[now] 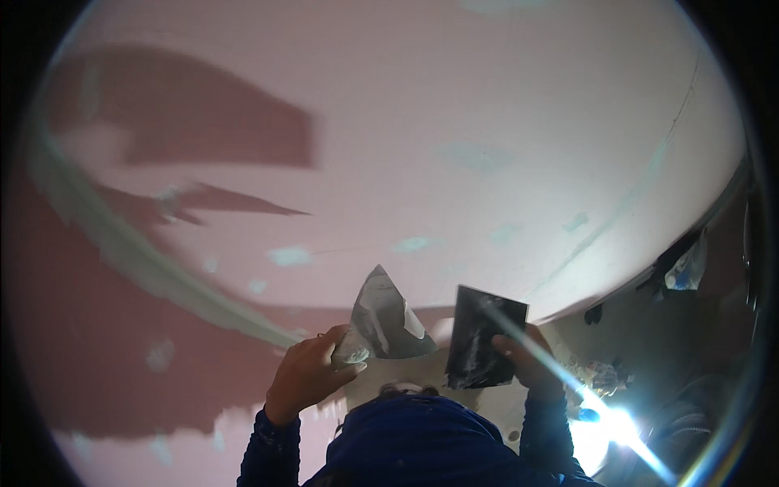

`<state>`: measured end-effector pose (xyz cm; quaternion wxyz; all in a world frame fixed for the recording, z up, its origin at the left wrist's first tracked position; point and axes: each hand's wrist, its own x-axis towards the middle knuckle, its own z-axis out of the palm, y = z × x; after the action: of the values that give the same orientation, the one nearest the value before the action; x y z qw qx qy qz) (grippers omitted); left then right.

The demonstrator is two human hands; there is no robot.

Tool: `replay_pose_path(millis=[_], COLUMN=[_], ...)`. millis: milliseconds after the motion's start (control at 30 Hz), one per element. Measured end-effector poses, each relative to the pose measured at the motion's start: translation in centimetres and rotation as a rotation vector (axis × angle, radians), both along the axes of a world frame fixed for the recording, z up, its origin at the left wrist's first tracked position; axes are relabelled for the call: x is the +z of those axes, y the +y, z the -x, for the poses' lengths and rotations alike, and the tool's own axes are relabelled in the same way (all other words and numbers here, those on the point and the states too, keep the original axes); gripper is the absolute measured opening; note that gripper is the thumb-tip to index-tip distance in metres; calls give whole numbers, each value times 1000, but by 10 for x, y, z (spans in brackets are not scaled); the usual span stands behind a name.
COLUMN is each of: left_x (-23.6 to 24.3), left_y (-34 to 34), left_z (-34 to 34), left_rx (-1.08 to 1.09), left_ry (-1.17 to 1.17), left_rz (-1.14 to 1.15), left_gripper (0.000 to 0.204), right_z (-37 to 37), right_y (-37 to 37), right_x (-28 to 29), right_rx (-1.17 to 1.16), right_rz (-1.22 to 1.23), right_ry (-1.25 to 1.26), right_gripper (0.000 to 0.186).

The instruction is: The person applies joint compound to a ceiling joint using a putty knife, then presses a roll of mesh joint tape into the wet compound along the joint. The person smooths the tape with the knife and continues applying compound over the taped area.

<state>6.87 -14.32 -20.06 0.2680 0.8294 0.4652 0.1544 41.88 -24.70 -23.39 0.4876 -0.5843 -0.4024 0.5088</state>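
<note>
My left hand is closed at the lower edge of a pointed grey, trowel-like blade that carries whitish smears. A pale, lumpy bit shows beside the fingers, and I cannot make out what it is. To the right, my right hand grips a dark, flat rectangular plate by its right edge. Its thumb lies across the plate's face, which has white streaks, while the other fingers are hidden behind. The two tools stand apart, both tilted up before a pinkish wall panel.
Pale green filler patches dot the panel, and a broad filled seam curves down its left side. Shadows fall across the left. A glaring work lamp shines at lower right, near clutter on the floor. A whitish bag hangs farther right.
</note>
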Motion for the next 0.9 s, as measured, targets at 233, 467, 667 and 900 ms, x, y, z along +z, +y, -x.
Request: replay_pose_path(millis=[233,467,667,900], left_x=[34,55,45,19], left_y=[-1,1,-12,-23], left_z=[-17,-43,-54,-20], left_rx=[-264,-463,-463,-497], left_ry=[136,455,597,455], left_rz=[-133,-187,-319,-130], left_gripper=[47,41,36,37], right_z=[37,47,62,38], right_y=[6,16,28,9], right_x=[-20,-52,-76,-40], right_rx=[-45,-67,-124,-146], right_rz=[-58,-143,-242,-434], right_ry=[93,205,419,262], right_gripper=[32,32,32,25])
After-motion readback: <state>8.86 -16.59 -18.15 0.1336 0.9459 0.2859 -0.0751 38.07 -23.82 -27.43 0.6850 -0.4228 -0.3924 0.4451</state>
